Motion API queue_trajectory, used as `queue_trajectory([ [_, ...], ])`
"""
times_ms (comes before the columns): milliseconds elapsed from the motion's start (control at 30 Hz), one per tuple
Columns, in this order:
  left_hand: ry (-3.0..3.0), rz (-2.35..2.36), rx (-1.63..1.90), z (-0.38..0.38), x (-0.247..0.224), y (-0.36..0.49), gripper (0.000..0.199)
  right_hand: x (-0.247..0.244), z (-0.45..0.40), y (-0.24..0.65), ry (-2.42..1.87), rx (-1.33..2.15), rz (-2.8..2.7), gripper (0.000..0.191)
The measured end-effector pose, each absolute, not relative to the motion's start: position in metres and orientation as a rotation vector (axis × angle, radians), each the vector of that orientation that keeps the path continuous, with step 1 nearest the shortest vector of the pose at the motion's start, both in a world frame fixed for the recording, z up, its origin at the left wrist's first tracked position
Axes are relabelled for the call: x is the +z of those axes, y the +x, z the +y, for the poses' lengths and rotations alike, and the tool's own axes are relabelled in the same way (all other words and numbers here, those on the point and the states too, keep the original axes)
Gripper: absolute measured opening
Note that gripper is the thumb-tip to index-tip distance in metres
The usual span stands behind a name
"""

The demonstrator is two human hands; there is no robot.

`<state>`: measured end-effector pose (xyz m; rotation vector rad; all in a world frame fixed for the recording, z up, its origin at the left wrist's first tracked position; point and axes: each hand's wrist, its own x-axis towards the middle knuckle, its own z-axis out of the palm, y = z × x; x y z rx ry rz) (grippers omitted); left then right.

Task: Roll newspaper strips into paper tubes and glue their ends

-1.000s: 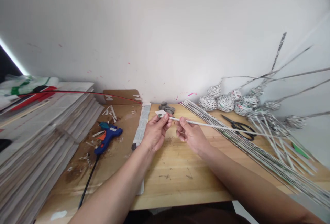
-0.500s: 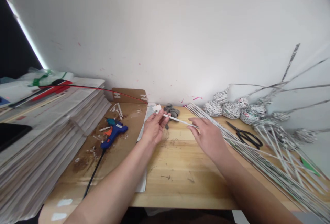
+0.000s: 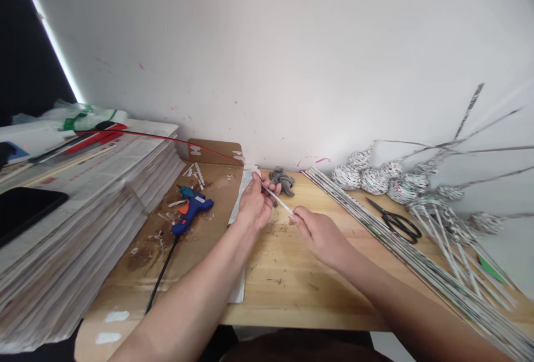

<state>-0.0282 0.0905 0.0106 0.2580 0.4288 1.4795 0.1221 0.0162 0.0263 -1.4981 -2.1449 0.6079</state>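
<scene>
A thin rolled newspaper tube (image 3: 280, 202) runs slanting between my two hands, above the wooden table. My left hand (image 3: 255, 202) pinches its upper left end between thumb and fingers. At the lower right end, my right hand (image 3: 315, 231) is closed round the tube, thumb toward the left. Just behind my left hand lie a grey crumpled clump (image 3: 282, 181) and flat newspaper strips (image 3: 240, 198). Right of my right hand stretches a bundle of long newspaper tubes (image 3: 367, 223).
On the left, a blue glue gun (image 3: 192, 212) rests on stained cardboard (image 3: 137, 284) beside a tall newspaper stack (image 3: 104, 206) bearing a phone (image 3: 33, 212). Black scissors (image 3: 396, 222) and woven paper gourd shapes (image 3: 375, 178) are at the right. A wall (image 3: 267, 62) stands behind.
My right hand has moved left and down, nearer my left hand, and closed more tightly round the tube. Less of the tube shows between them. The view has shifted slightly.
</scene>
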Motion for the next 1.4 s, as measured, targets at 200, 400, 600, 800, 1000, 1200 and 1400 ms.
queue_trajectory([
  [200,0.153,0.33,1.443,0.092,0.014,-0.03,0.029,0.014,0.016,0.114,-1.182,1.996,-1.283,0.039],
  [400,0.166,0.387,1.471,0.092,0.015,-0.03,0.028,0.015,0.013,0.109,-1.405,1.061,-1.913,0.034],
  [600,0.16,0.408,1.458,0.092,0.013,-0.029,0.027,0.01,0.013,0.104,-1.428,0.881,-1.993,0.028],
  [800,0.151,0.379,1.423,0.092,0.013,-0.029,0.029,0.002,0.017,0.109,-0.977,2.047,-1.252,0.033],
  [1000,0.143,0.451,1.421,0.09,0.012,-0.029,0.026,0.007,0.023,0.103,-1.33,1.057,-1.854,0.034],
  [1200,0.149,0.386,1.38,0.092,0.008,-0.03,0.029,0.0,0.028,0.098,-1.114,1.648,-1.542,0.033],
  [1400,0.2,0.496,1.403,0.092,0.006,-0.028,0.025,-0.007,0.034,0.103,-1.047,1.834,-1.385,0.037],
])
